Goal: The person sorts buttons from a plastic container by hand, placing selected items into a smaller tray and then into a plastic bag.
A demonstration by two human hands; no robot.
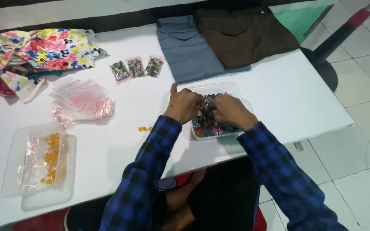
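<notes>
A clear plastic tray [232,88] full of small multicoloured buttons [206,127] sits on the white table [120,141] in front of me. My left hand [183,105] and my right hand [230,110] are both over the tray, fingers curled down among the buttons. Whether either hand grips anything is hidden by the knuckles. Both arms wear blue and black checked sleeves.
Three small zip bags of buttons [136,68] lie beyond the tray. A pile of empty zip bags [82,100] lies to the left. Another clear tray [37,160] holds orange pieces. Loose orange pieces [144,128], floral fabric [35,53], folded grey [189,51] and brown [245,34] cloth.
</notes>
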